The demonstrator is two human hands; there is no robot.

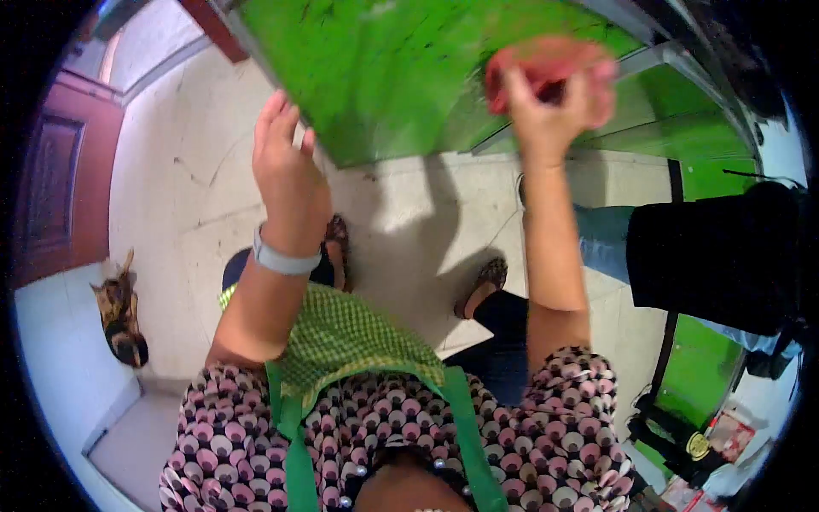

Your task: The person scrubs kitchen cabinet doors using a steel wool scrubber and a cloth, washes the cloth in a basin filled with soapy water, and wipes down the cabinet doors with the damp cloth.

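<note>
A red cloth [553, 53], smeared by motion, is bunched in my right hand [548, 115]. My thumb and fingers curl around it, against or just in front of a bright green panel [384, 77] with dark marks and a grey metal edge. Beside the panel's left edge is my left hand [286, 162], its fingers stretched upward and nothing visible in it. Whether its fingertips touch that edge I cannot tell. A light grey band circles my left wrist.
Pale floor tiles [384, 205] lie below, with my shoes on them. A cat [119, 311] is on the floor at left, near a brown door [64, 171]. Dark cloth [717, 264] hangs at right, above bags [682, 435] and other items.
</note>
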